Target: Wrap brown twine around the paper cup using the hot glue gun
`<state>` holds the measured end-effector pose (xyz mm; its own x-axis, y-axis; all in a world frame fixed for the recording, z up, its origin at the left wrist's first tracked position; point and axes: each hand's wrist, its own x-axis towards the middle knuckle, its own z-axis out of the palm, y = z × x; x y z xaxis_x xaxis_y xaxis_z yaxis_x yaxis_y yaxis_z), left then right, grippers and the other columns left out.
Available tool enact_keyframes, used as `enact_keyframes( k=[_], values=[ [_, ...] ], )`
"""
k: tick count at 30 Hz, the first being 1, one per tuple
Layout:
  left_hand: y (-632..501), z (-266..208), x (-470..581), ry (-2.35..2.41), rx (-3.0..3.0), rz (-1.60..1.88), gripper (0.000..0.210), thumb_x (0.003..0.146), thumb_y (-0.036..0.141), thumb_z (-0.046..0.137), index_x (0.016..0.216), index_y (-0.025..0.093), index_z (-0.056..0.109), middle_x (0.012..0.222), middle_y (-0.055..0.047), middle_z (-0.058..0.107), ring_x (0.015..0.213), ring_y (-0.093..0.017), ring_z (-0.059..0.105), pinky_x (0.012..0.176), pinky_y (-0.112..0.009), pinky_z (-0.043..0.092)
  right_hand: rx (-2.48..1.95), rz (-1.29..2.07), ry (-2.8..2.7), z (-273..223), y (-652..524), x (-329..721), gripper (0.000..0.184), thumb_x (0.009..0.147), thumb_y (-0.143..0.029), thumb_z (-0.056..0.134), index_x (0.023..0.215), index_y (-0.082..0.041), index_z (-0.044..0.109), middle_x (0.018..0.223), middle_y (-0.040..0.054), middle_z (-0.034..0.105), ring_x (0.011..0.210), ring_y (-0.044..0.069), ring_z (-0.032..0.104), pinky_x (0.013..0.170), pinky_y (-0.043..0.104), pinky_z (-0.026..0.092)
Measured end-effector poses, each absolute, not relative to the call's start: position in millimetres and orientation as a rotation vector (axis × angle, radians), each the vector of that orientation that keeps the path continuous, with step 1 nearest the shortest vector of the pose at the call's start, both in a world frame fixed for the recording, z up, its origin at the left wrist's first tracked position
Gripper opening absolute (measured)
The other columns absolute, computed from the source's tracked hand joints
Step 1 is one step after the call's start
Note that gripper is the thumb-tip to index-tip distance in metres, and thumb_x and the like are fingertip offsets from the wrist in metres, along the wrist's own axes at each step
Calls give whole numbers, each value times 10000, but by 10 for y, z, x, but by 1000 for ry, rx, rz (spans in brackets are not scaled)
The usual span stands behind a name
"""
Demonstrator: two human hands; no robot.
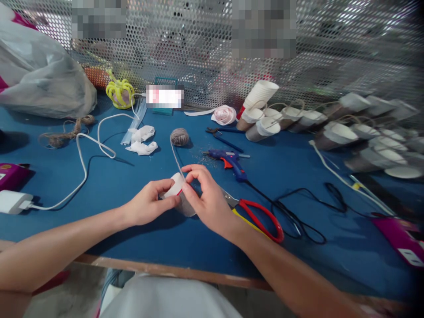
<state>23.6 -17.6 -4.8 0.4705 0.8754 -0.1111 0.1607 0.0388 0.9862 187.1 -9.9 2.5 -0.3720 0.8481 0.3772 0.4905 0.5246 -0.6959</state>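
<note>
My left hand point(155, 201) grips a small white paper cup point(174, 186) with a red line on it, thumb and fingers on opposite sides. The cup lies tilted just above the table, and its greyish lower part is partly hidden by my hands. At the cup's edge, my right hand point(207, 198) pinches a strand of grey yarn point(176, 155) between thumb and index finger. That strand runs back to a ball of grey yarn point(179, 137) on the table. Scissors point(261, 220) with red and yellow handles lie partly under my right forearm.
To the right lie a blue glue gun point(228, 160) with a black cord and blue-handled pliers point(227, 134). Several wrapped cups point(263, 129) stand at the back right, beside stacked white cups point(260, 95). A white cable point(85, 170) crosses the left side near crumpled white scraps point(142, 140).
</note>
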Motion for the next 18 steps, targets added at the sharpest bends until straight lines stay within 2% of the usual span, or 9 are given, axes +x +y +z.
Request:
enact_keyframes(
  k=[4, 8, 14, 18],
  values=[
    [-182, -49, 218, 933, 1481, 683, 139, 736, 254, 511, 708, 119, 496, 633, 32, 417, 596, -86, 361, 566, -211, 319, -1063, 1081, -1883, 126, -48, 1909, 66, 819, -227, 458, 764, -190, 452, 998, 83, 562, 992, 162, 537, 860, 350, 424],
    [-198, -43, 210, 875, 1503, 651, 155, 759, 270, 508, 729, 117, 512, 629, 31, 419, 586, -84, 365, 564, -212, 334, -1065, 1292, -1789, 305, 8, 1879, 76, 791, -234, 488, 740, -180, 471, 989, 74, 589, 913, 147, 567, 789, 312, 458],
    [-238, -24, 233, 777, 1588, 609, 154, 791, 259, 499, 761, 115, 546, 675, 2, 506, 640, -105, 446, 622, -223, 398, -997, 1229, -1915, 550, 281, 1624, 47, 765, -211, 514, 749, -170, 498, 809, 37, 619, 744, 126, 581, 696, 290, 480],
    [-251, -36, 232, 770, 1659, 618, 159, 790, 255, 508, 759, 107, 556, 725, -19, 541, 675, -118, 478, 656, -230, 411, -1037, 942, -2024, 560, 542, 1379, 52, 759, -195, 519, 725, -164, 495, 697, 8, 588, 631, 109, 552, 622, 256, 460]
  ],
)
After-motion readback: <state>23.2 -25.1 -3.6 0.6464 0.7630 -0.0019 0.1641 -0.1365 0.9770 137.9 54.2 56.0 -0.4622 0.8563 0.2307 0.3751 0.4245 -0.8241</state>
